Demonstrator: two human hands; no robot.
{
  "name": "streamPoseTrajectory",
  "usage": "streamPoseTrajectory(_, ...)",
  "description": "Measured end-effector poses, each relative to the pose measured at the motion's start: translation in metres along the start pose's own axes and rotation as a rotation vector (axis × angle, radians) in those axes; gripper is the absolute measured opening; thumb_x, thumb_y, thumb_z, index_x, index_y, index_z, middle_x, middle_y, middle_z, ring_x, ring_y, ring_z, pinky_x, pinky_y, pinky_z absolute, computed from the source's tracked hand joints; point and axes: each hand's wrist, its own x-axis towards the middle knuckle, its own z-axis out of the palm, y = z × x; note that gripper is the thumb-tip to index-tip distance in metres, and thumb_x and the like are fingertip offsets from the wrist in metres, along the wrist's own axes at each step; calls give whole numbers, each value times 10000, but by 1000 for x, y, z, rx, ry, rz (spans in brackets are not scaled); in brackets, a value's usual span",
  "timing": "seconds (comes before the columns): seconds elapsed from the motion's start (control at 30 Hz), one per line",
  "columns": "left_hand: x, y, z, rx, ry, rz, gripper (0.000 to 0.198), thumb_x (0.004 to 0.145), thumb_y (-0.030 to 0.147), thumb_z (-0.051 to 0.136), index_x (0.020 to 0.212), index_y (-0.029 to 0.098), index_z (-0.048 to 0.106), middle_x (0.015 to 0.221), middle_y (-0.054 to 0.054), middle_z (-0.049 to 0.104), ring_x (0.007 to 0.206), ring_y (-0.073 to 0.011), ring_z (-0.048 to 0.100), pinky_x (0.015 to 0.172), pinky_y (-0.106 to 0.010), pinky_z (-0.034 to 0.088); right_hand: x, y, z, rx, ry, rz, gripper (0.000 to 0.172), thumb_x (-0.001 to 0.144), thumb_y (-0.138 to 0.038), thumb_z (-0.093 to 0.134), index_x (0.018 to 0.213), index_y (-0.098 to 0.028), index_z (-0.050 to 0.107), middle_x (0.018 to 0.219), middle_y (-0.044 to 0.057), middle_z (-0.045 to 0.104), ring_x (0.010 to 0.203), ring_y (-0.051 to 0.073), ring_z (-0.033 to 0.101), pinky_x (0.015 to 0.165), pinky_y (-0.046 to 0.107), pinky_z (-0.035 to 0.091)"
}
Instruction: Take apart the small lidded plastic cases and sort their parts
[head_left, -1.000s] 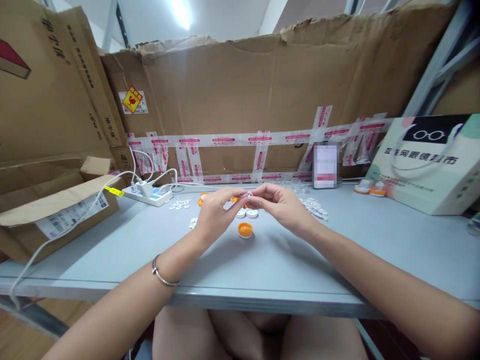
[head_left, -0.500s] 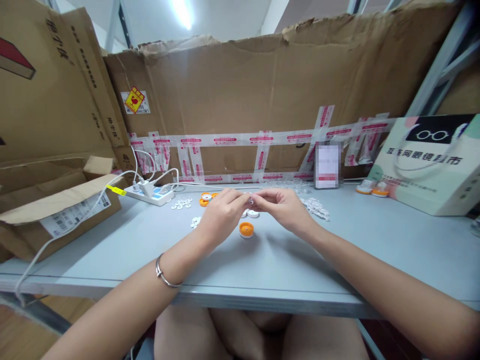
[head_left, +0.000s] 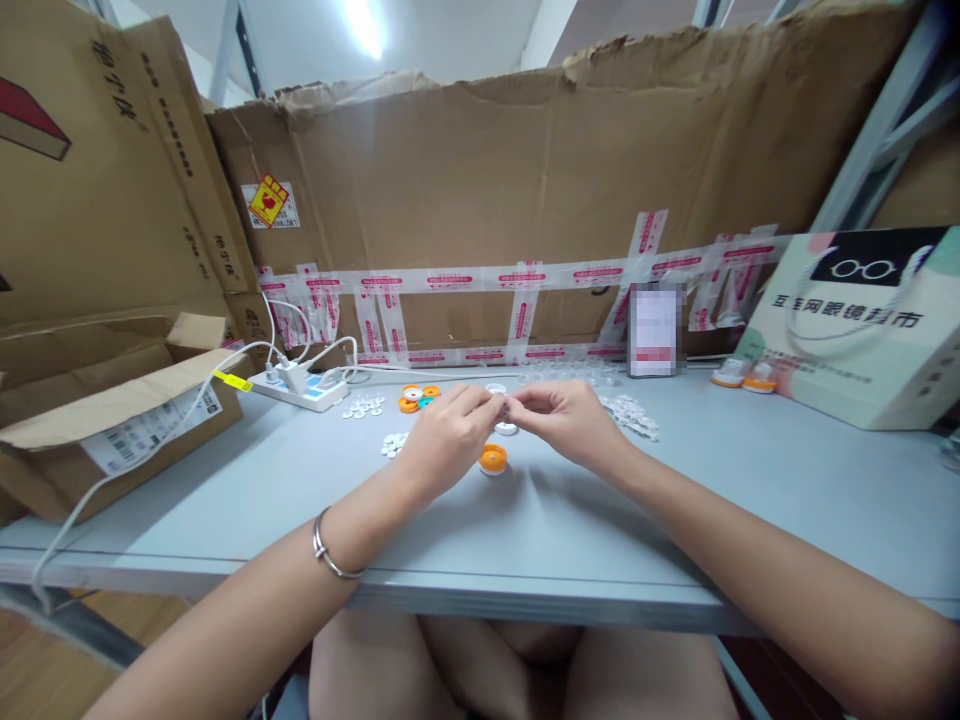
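My left hand (head_left: 456,430) and my right hand (head_left: 556,412) meet fingertip to fingertip above the table. Both are closed in a pinch around a tiny piece, mostly hidden by the fingers and too small to name. Just below them on the table sits an orange and white round cap (head_left: 493,460). A white disc (head_left: 506,428) lies partly hidden under the fingertips. Beyond my left hand are several orange, white and teal round parts (head_left: 409,404), and small white pieces (head_left: 393,445) lie beside that hand.
More small white pieces (head_left: 364,407) lie near a power strip (head_left: 300,392). Right of my hands are a white pile (head_left: 631,416), a propped phone (head_left: 654,332), two orange and white items (head_left: 759,378) and a paper bag (head_left: 855,340). An open carton (head_left: 150,400) stands at left.
My left hand has shifted slightly downward and its wrist has turned a little, baring more of the coloured parts behind it. The fingertips still meet.
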Motion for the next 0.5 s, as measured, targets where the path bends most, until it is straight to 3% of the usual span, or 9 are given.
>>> streamPoseTrajectory(0.5,-1,0,0,91,30,36,126,838,125,459,879,145,576,754,-25,615,696,-125,539,644,-240,450,4,6,1,316,-16,133,187,619,-300,647,675,-134,712,597,26,651,626,145,603,651,281,499)
